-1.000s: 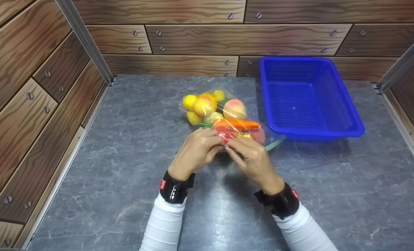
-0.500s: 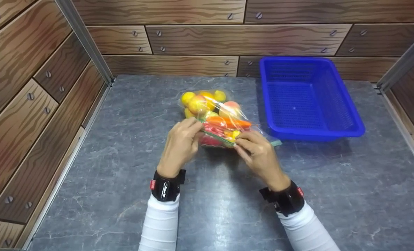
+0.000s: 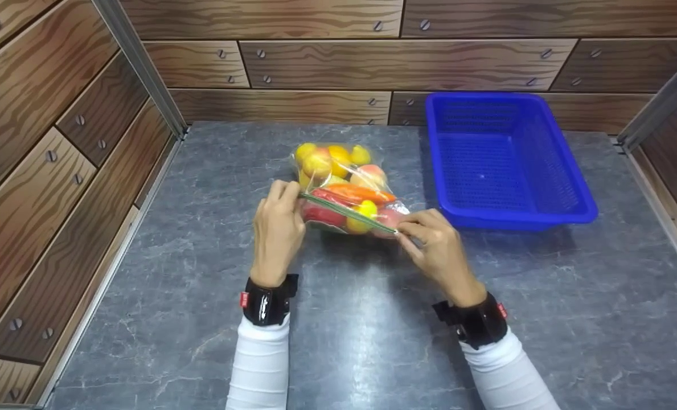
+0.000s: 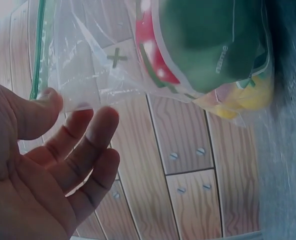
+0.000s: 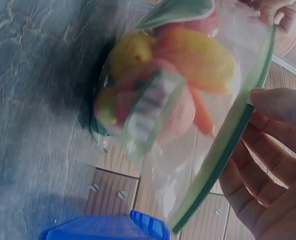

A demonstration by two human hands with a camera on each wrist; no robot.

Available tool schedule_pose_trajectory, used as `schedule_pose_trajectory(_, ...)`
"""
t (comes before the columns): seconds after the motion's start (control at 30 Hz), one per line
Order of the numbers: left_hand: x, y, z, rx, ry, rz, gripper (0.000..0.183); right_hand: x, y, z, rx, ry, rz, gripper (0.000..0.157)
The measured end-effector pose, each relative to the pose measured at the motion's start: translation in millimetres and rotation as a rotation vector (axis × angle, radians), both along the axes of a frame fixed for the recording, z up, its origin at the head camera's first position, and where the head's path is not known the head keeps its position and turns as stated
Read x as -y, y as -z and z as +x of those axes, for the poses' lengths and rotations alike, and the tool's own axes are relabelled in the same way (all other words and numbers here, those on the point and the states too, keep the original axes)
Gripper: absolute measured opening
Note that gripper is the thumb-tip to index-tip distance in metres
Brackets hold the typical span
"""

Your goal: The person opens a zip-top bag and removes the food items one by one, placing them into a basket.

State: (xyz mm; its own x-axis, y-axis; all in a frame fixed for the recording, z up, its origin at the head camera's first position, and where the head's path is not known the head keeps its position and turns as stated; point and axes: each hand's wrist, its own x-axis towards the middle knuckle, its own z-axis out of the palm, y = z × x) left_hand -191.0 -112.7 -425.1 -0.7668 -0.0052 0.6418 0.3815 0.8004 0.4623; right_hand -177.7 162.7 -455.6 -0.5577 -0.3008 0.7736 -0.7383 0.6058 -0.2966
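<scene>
A clear zip bag [image 3: 338, 181] filled with fruit and vegetables is on the grey table, its green zip strip [image 3: 347, 211] facing me. Through the plastic show a carrot [image 3: 372, 194], a peach [image 3: 369, 176], an orange [image 3: 339, 162] and several yellow and red pieces. My left hand [image 3: 277, 230] pinches the left end of the strip between thumb and fingers. Partway along the strip, my right hand [image 3: 438, 247] pinches the small white slider [image 5: 249, 101]. Printed green and red patches [image 4: 203, 40] mark the bag in the left wrist view.
A blue plastic basket [image 3: 515, 217] with nothing in it stands at the back right, close beyond the bag. Wood-patterned panels [image 3: 315, 62] wall the grey tabletop [image 3: 161, 296] at the back and both sides.
From close together, my hands have spread apart along the zip: the left moved left and a little away, the right moved right with the slider. The strip now stretches straight between them.
</scene>
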Motion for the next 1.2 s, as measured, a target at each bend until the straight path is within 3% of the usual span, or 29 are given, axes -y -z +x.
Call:
schedule_pose_trajectory(0.27,8.3,0.8,-1.8,-0.009,-0.014,0.057,0.005,-13.9,-2.8,-1.5,0.060,0.014,0.057,0.015)
schedule_pose_trajectory(0.63,16.4,-1.0,-1.4,0.022,-0.042,0.067,0.007,-33.8,-15.0,3.7,0.295,0.146,0.163,0.011)
schedule_pose_trajectory(0.77,18.1,-2.5,0.3,0.050,-0.048,0.060,0.006,-35.2,-17.4,4.7,0.339,0.157,0.182,0.010)
schedule_pose_trajectory(1.0,20.1,-10.5,11.6,0.227,-0.001,-0.015,0.004,-34.6,-17.2,5.3,0.362,0.159,0.230,0.006)
schedule_pose_trajectory(1.2,19.3,-14.5,19.7,0.396,0.148,-0.146,0.024,-32.9,-15.0,4.8,0.378,0.170,0.231,0.005)
